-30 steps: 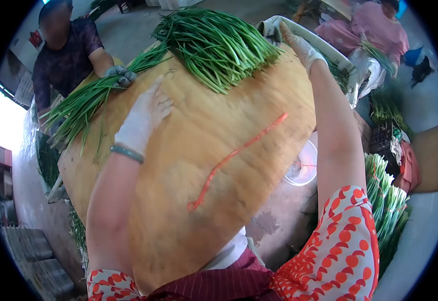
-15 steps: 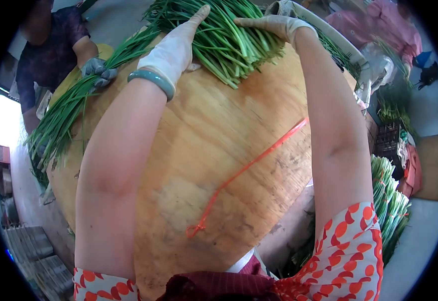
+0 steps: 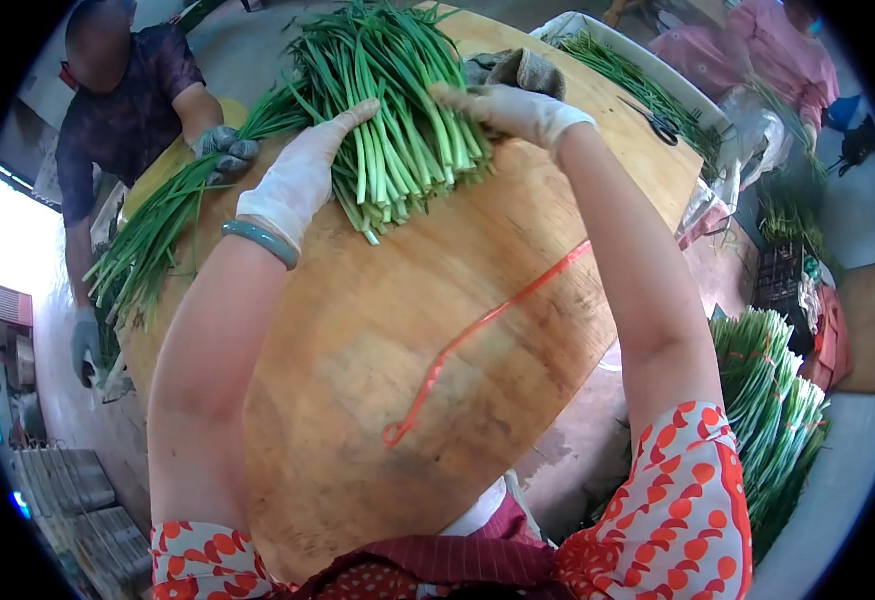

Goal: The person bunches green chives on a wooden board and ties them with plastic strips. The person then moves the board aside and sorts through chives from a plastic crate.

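Observation:
A thick bundle of garlic chives (image 3: 397,130) lies on the wooden board, its pale cut ends toward me. My left hand (image 3: 307,172), in a white glove with a green bangle above it, closes on the bundle's left side, thumb on top and the other fingers partly hidden. Against the right side presses my right hand (image 3: 519,112), also white-gloved, its fingertips slightly blurred at the stalks. A red plastic tie strip (image 3: 477,325) with a small loop at its near end lies on the board in front of me.
The round wooden board (image 3: 357,400) fills the middle. Behind my right hand is a grey cloth (image 3: 522,72); scissors (image 3: 660,125) lie farther right. A white crate (image 3: 647,65) holds more greens. Tied bundles (image 3: 767,380) stand at right. A co-worker's gloved hand (image 3: 225,150) holds chives at left.
Both my hands and the chive bundle have come nearer to me and to the left. The grey cloth and scissors now show more fully.

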`<control>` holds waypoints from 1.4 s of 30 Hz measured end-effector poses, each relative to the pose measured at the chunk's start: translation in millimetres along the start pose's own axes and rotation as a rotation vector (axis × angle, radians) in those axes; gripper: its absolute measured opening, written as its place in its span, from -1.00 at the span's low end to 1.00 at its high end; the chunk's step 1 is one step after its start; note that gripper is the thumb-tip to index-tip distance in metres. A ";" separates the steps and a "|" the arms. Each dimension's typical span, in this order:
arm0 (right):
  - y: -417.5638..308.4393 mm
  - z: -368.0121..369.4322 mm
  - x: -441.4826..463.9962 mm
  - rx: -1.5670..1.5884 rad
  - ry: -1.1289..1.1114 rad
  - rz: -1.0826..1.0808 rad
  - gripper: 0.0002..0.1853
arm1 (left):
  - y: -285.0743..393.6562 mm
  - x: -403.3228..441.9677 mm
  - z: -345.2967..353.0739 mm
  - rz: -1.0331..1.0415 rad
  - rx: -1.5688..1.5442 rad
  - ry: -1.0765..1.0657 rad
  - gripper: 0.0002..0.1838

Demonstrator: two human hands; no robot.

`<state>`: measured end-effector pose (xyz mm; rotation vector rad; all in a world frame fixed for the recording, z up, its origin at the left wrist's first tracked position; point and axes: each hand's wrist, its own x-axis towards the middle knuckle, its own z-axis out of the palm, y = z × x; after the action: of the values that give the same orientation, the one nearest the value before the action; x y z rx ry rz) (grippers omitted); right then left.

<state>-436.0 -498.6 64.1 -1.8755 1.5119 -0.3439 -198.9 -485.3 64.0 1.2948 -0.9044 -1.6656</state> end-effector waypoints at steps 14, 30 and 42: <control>102.0 -46.9 7.8 -0.834 0.364 0.398 -0.58 | -14.6 21.3 -11.8 0.049 0.114 -0.027 -0.44; -0.2 -8.3 16.4 -0.147 0.520 -0.020 -0.09 | -3.4 19.0 -9.0 0.038 -0.039 0.016 -0.31; -65.3 74.9 21.7 1.102 -0.180 0.135 -0.49 | -9.8 -28.2 -42.2 -0.005 -0.193 -0.102 -0.59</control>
<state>-336.1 -487.7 48.1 -0.8909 0.9704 -0.7327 -155.6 -457.9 57.0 1.0913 -0.7777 -1.7890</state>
